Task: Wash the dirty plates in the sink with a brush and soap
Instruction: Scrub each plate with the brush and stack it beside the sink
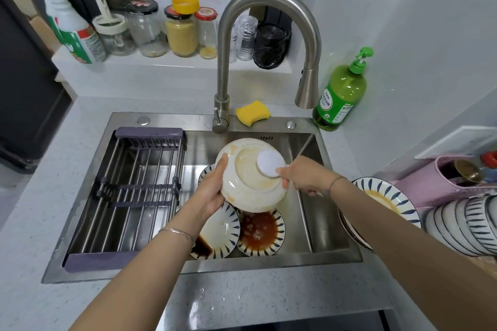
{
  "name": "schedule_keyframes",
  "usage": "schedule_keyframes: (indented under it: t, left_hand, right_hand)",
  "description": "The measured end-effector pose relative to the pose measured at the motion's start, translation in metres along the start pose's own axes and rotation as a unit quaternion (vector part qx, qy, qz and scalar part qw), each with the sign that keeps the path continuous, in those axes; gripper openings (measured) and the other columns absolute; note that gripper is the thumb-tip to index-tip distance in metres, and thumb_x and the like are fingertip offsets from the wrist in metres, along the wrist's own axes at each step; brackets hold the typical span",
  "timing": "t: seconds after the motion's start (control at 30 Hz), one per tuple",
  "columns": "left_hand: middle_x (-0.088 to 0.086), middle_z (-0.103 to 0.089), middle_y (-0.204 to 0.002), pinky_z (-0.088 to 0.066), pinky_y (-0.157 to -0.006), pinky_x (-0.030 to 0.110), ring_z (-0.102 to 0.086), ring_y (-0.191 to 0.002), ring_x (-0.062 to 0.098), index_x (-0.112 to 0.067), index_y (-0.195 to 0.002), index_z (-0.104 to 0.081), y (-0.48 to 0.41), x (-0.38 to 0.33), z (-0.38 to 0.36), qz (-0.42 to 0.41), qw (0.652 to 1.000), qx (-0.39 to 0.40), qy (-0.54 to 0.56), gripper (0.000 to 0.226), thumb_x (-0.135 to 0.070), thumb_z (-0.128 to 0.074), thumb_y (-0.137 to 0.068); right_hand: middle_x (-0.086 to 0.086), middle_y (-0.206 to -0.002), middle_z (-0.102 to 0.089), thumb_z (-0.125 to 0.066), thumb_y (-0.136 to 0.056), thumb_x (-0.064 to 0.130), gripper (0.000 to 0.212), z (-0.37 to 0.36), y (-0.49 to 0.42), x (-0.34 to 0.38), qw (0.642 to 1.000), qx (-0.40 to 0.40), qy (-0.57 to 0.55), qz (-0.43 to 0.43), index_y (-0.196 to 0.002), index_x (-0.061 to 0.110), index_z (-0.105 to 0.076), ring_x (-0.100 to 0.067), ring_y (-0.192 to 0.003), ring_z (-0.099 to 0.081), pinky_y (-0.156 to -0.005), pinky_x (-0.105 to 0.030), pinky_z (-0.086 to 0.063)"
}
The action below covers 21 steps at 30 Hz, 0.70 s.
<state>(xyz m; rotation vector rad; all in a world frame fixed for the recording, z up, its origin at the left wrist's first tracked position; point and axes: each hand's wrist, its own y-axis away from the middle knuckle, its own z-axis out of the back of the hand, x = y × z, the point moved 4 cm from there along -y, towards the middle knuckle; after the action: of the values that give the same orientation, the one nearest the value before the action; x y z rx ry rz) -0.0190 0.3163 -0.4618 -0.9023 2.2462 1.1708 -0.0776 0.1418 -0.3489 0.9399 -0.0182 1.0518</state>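
Note:
My left hand [213, 191] grips the left rim of a white plate [246, 191] and holds it tilted over the steel sink [317, 228], its underside smeared with yellowish sauce. My right hand [304, 176] holds a brush with a round white head [270, 163] pressed against the plate's underside. Below them in the basin lie a blue-striped plate with dark sauce [219, 235] and one filled with brown sauce [259, 232]. A third striped plate [205, 172] shows behind my left hand. A green soap bottle [341, 94] stands at the sink's back right corner.
A purple-ended drying rack [129, 196] fills the sink's left half. The faucet [269, 43] arches over the basin, with a yellow sponge [252, 112] at its base. Dirty striped plates [387, 196] and stacked bowls [462, 226] sit on the right counter. Jars [181, 32] line the back ledge.

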Motion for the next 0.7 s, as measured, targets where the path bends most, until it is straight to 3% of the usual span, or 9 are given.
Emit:
schedule_keyframes:
  t: [0.13,0.23,0.33,0.47,0.57,0.7]
  left_hand:
    - [0.014,-0.068,-0.121,-0.050,-0.098,0.046,-0.064,-0.114,0.028,-0.010,-0.128,-0.058,-0.001,0.003,-0.002,0.005,1.000,0.012,-0.017,0.046,-0.043,-0.051,-0.096]
    - [0.015,-0.068,-0.120,-0.047,-0.102,0.048,-0.064,-0.113,0.030,-0.013,-0.122,-0.061,0.004,0.010,-0.011,0.016,0.999,0.034,-0.016,0.038,-0.040,-0.050,-0.097]
    - [0.012,-0.069,-0.119,-0.051,-0.097,0.044,-0.066,-0.110,0.026,-0.014,-0.123,-0.061,0.007,0.008,-0.015,0.012,0.999,0.037,-0.004,0.039,-0.040,-0.049,-0.097]
    - [0.009,-0.067,-0.124,-0.056,-0.091,0.038,-0.065,-0.112,0.023,-0.016,-0.130,-0.057,0.009,-0.006,-0.017,-0.001,0.999,0.052,0.005,0.043,-0.043,-0.042,-0.100]
    - [0.008,-0.067,-0.124,-0.053,-0.095,0.040,-0.064,-0.113,0.022,-0.018,-0.128,-0.058,0.011,-0.009,-0.018,0.004,0.998,0.061,0.013,0.044,-0.046,-0.038,-0.100]
    - [0.008,-0.065,-0.128,-0.046,-0.102,0.043,-0.061,-0.118,0.024,-0.020,-0.130,-0.057,0.014,-0.003,-0.022,0.024,0.997,0.077,0.012,0.053,-0.054,-0.031,-0.098]
  right_hand:
    - [-0.002,-0.053,-0.039,-0.047,-0.099,0.037,0.039,-0.021,0.007,0.003,0.998,0.043,-0.040,-0.020,-0.088,0.006,-0.066,-0.013,-0.040,-0.029,-0.036,-0.020,-0.028]
    - [0.003,-0.044,-0.043,-0.045,-0.100,0.034,0.035,-0.014,-0.005,0.013,0.999,-0.013,-0.045,0.009,-0.083,0.011,-0.063,-0.013,-0.033,-0.033,-0.034,-0.019,-0.028]
    - [0.002,-0.056,-0.043,-0.042,-0.101,0.028,0.034,0.005,-0.013,-0.001,0.992,-0.090,-0.083,0.024,-0.070,0.021,-0.055,-0.016,-0.040,-0.034,-0.039,-0.023,-0.030]
    - [-0.002,-0.055,-0.038,-0.053,-0.095,0.038,0.034,0.016,-0.002,-0.033,0.941,-0.126,-0.309,0.062,-0.076,0.010,-0.054,-0.012,-0.041,-0.030,-0.039,-0.022,-0.028]
    - [-0.001,-0.055,-0.036,-0.066,-0.086,0.042,0.035,0.010,0.001,-0.054,0.908,-0.139,-0.394,0.046,-0.082,0.011,-0.052,-0.010,-0.042,-0.030,-0.039,-0.021,-0.030]
    - [0.004,-0.050,-0.037,-0.065,-0.082,0.051,0.038,-0.010,-0.009,-0.064,0.875,-0.083,-0.476,-0.020,-0.079,0.018,-0.048,-0.006,-0.040,-0.026,-0.037,-0.018,-0.024]
